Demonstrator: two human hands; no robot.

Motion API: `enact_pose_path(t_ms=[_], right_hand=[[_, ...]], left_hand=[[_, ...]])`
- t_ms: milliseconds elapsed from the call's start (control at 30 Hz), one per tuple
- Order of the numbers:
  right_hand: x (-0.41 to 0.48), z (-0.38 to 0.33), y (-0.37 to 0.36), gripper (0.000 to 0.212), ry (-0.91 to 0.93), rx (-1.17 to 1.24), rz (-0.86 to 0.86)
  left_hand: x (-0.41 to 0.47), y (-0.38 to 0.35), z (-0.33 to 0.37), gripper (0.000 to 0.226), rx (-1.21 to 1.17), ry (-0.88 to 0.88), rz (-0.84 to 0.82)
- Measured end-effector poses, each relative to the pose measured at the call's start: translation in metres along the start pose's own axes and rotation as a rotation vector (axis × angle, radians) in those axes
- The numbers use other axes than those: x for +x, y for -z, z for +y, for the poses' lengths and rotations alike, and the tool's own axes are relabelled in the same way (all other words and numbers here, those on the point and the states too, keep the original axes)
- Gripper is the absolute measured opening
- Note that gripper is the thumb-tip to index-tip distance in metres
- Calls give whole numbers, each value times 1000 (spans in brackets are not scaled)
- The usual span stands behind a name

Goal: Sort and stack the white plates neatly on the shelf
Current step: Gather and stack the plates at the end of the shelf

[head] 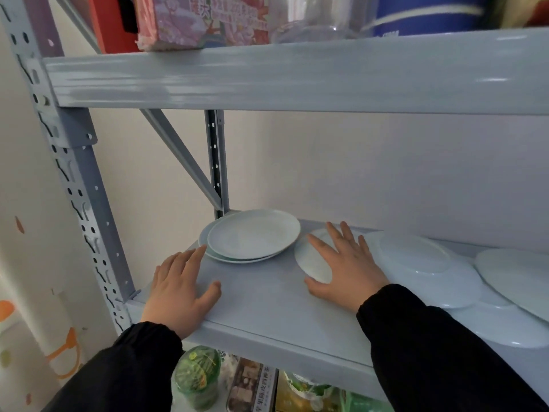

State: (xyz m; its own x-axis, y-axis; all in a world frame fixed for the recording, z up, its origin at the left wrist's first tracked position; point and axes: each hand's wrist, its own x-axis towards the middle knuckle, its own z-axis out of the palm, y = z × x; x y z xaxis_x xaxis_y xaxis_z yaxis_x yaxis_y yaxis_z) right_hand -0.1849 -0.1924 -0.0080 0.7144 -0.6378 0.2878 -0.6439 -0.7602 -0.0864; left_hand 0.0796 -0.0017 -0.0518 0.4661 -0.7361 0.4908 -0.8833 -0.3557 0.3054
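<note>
White plates: six visible, all on grey metal shelf [267,301], all glossy, pale.
Far left: stacked pair [252,236], shallow, upper one offset right.
Centre: small plate [312,260] under right hand [344,263]; fingers spread flat over it.
Right: three overlapping. Upturned plate [421,263] shows foot ring; right-edge plate [517,278]; lowest plate [505,325] at near edge.
Left hand [181,289] flat on bare shelf, fingers spread, forefinger tip just beside stacked pair.
Black sleeves [133,367]: two.
</note>
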Motion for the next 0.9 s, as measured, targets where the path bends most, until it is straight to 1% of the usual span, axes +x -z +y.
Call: enact_pose_path(t_ms=[133,300,400,533,633,767,900], right_hand=[[-24,24,11,89,-39,-23,15],[-50,55,23,86,-81,-31,53],[-65,71,29,88,-112,-42,65],[-80,90,34,88,-154,-22,92],[-91,104,39,90,-198,-32,98],[-101,122,44,93,-280,-18,75],[-101,124,43,93,-292,15,71]], left_hand=[[0,-1,0,80,28,-10,-11],[7,-1,9,86,101,-31,-25],[13,0,34,85,89,-137,-9],[20,-7,81,82,20,-317,2],[25,-17,117,81,-31,-415,6],[31,-30,163,79,-61,-555,-20],[37,-47,206,81,-70,-645,-84]])
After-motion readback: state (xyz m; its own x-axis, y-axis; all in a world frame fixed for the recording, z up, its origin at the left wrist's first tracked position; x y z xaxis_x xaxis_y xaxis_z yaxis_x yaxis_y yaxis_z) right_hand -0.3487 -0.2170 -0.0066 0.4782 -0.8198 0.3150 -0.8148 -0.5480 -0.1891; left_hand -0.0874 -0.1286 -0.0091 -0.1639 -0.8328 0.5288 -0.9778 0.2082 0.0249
